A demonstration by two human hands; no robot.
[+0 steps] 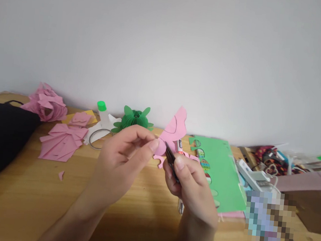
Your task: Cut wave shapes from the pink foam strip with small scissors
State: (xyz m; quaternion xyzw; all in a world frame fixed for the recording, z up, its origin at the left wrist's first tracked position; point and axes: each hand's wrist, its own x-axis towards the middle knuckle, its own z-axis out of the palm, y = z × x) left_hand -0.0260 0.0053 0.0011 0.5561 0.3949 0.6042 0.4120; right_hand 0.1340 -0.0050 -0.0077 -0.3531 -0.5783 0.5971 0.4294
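Pinching pink paper (180, 127) marked with curved lines, the left hand (119, 165) closes thumb to forefinger above a wooden table (140, 217). The right hand (192, 182) wraps firmly around black scissors (171, 160), apparently a small pair, whose tips overlap the paper; how far the blades part is hard to tell. Behind stand a green pleated-paper figure (134, 121) and a green-capped glue stick (101, 109). Folded pink paper (61, 144) lies to the left, a green sheet (223, 172) to the right.
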